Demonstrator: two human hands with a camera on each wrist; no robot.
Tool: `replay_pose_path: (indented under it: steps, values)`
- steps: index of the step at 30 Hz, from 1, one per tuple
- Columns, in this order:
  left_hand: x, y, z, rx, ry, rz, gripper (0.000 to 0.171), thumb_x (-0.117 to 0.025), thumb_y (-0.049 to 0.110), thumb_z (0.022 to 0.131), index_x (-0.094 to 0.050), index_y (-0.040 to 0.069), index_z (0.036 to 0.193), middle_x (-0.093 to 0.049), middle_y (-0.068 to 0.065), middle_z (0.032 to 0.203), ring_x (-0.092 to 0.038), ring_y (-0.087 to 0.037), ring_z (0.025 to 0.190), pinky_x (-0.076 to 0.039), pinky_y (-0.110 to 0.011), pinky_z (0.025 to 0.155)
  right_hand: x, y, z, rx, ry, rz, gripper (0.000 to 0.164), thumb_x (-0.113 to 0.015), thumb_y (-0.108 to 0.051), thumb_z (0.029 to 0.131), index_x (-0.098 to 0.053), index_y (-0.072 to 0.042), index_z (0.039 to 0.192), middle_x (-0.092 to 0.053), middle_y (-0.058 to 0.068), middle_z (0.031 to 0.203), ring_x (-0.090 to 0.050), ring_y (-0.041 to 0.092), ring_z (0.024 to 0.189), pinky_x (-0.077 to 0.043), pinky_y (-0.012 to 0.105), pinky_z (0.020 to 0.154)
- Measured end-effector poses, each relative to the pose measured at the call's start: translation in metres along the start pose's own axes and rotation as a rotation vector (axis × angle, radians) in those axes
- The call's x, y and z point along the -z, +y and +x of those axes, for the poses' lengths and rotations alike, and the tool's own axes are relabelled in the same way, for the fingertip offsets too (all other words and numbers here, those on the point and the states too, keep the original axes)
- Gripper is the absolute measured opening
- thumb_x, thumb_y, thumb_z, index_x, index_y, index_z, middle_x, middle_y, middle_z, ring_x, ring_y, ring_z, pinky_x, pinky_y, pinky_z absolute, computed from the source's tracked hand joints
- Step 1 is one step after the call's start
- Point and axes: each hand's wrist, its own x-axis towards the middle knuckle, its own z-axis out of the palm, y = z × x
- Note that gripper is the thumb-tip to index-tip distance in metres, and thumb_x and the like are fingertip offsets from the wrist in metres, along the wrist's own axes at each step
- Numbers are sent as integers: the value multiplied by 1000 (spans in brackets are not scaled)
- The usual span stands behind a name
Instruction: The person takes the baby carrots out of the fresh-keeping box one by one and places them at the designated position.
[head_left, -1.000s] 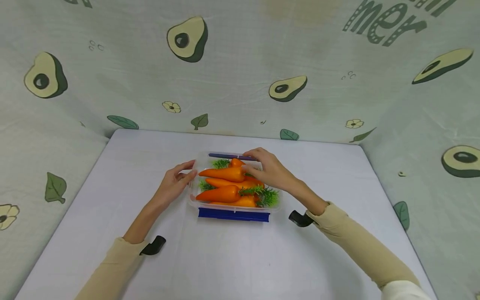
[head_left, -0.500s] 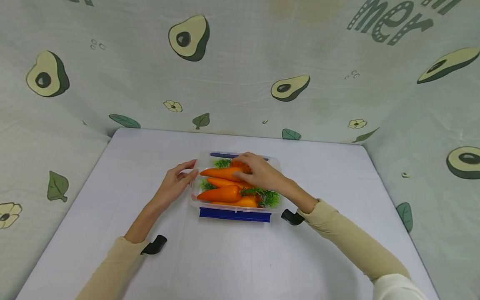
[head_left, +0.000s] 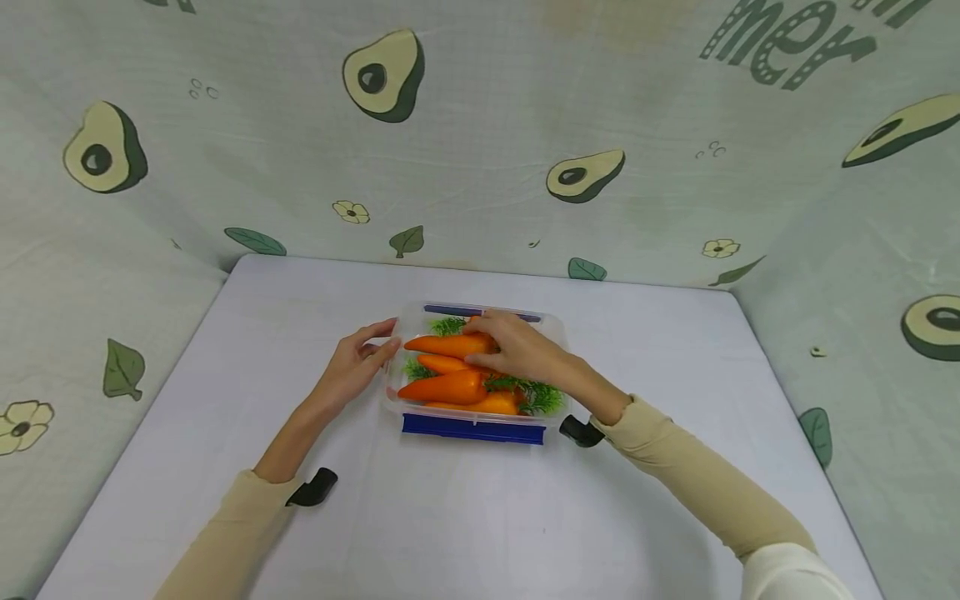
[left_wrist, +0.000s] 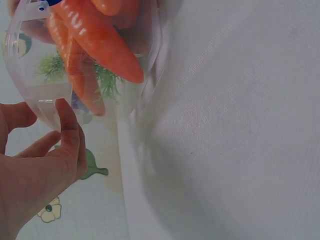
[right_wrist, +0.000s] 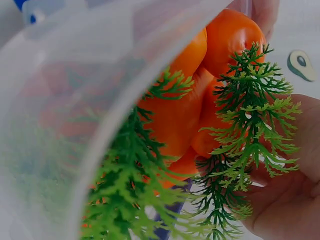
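Note:
A clear plastic food container (head_left: 558,329) sits on the table, filled with several orange toy carrots with green leafy tops. My left hand (head_left: 352,367) holds the container's left wall; in the left wrist view the thumb and fingers pinch its corner (left_wrist: 47,107). Over the right half, my right hand (head_left: 517,348) reaches in and grips the thick end of an upper carrot (head_left: 442,346), thumb on the near side and fingers on the far side. That carrot's leaves are hidden under the palm in the head view. In the right wrist view, leafy tops (right_wrist: 255,112) hang beside the fingers.
A blue latch flap (head_left: 472,429) is folded down along the container's near side, and another blue strip (head_left: 453,310) runs along the far side. The white table (head_left: 480,517) ends at a cloth backdrop (head_left: 480,125) printed with avocados.
My right hand has moved left and slightly nearer, from the container's far right rim onto the upper carrot, and its fingers have closed round it. My left hand keeps its place on the container.

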Motion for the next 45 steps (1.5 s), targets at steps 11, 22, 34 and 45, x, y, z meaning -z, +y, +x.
replay_pose_path:
  steps: [11,22,34,45]
  values:
    - [-2,2,-1,8,5,1,56,-61,29,106,-46,3,154,-50,-22,148,-60,-36,99,-51,-21,83,14,-3,-14,-20,-6,-42,41,-74,-20,97,-68,2,132,-70,13,117,-61,22,94,-55,33,84]
    - [0,3,-3,5,2,-7,57,-59,30,106,-45,2,154,-48,-23,150,-60,-39,108,-49,-14,84,40,4,-42,-17,82,36,41,-77,-17,94,-69,3,129,-71,15,115,-63,23,89,-58,39,77]
    - [0,4,-3,-7,9,6,57,-60,29,106,-46,1,153,-49,-23,148,-59,-37,103,-49,-17,79,60,22,-78,-110,231,97,38,-79,-13,92,-71,2,126,-72,13,117,-67,27,103,-59,45,88]
    - [-2,6,-4,4,12,12,57,-60,30,106,-45,2,154,-49,-23,148,-59,-34,103,-50,-17,80,57,57,-105,-312,452,128,41,-81,-14,91,-70,3,127,-69,19,123,-66,33,106,-58,47,87]
